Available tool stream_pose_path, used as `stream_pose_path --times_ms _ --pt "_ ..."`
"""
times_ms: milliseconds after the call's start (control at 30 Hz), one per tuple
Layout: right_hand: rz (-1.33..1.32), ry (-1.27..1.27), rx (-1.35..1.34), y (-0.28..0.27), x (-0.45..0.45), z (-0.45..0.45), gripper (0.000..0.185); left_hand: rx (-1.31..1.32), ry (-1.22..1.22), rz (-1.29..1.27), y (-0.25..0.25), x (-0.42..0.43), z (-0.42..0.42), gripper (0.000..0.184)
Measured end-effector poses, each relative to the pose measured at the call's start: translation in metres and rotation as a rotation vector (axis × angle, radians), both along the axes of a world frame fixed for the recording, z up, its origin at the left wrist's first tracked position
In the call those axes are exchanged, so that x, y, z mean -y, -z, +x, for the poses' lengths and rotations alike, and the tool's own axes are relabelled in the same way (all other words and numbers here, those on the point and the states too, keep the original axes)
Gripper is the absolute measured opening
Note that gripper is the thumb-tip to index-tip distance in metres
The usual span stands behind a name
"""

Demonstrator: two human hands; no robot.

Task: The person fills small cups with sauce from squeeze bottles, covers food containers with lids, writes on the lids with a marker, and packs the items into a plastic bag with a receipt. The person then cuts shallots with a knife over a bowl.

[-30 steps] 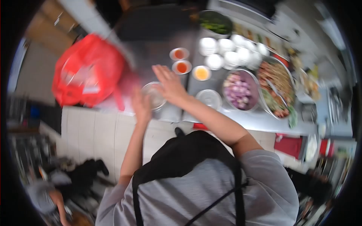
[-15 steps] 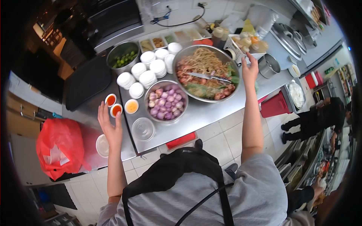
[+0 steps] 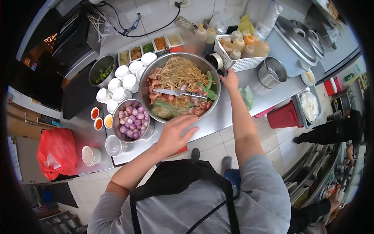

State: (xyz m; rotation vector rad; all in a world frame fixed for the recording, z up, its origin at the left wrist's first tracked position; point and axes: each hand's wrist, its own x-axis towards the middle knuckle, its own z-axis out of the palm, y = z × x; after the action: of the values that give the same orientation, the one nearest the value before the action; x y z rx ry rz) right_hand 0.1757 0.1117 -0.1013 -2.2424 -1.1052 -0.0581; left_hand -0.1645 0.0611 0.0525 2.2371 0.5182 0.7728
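Note:
My left hand [image 3: 177, 134] is open, fingers stretched, just at the front rim of a large steel bowl [image 3: 218, 93]. In that bowl lie brown noodle-like strands [image 3: 183, 72], reddish pieces, green leaves and a knife [image 3: 175, 93] laid across the top. My right hand [image 3: 230, 81] is at the bowl's right side with its fingers curled in, beside a black and white round item [image 3: 214, 61]. Its fingertips meet something dark that I cannot make out. A smaller steel bowl of peeled purple shallots [image 3: 134, 121] stands left of my left hand.
Stacked white cups [image 3: 121, 94], small sauce cups [image 3: 98, 124] and a pot of green fruit [image 3: 105, 74] stand to the left. A red plastic bag [image 3: 58, 150] sits at the left edge. To the right are a white basket of bottles [image 3: 249, 63] and a steel pot [image 3: 272, 74].
My left hand has moved right, from the sauce cups to the large bowl's front. My right hand has dropped lower and its fingers have curled in. The view has shifted right.

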Motion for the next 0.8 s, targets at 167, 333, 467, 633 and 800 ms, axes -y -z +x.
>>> stream_pose_path --times_ms 167,333,467,633,800 --pt "0.057 0.012 0.029 -0.001 0.047 -0.033 0.044 -0.137 0.248 -0.196 0.053 0.032 0.065 0.024" --pt "0.074 0.054 -0.126 -0.01 0.128 -0.081 0.04 -0.257 0.126 -0.597 0.138 0.033 0.112 0.03" --pt "0.319 0.074 -0.625 0.024 0.133 -0.058 0.029 -0.07 -0.027 -1.212 0.153 0.042 0.158 0.028" --pt "0.336 -0.002 -0.96 -0.024 0.14 -0.062 0.021 0.08 -0.133 -1.401 0.157 0.032 0.175 0.026" --pt "0.247 -0.073 -1.055 -0.06 0.244 -0.127 0.015 0.103 -0.091 -1.478 0.165 0.027 0.169 0.021"
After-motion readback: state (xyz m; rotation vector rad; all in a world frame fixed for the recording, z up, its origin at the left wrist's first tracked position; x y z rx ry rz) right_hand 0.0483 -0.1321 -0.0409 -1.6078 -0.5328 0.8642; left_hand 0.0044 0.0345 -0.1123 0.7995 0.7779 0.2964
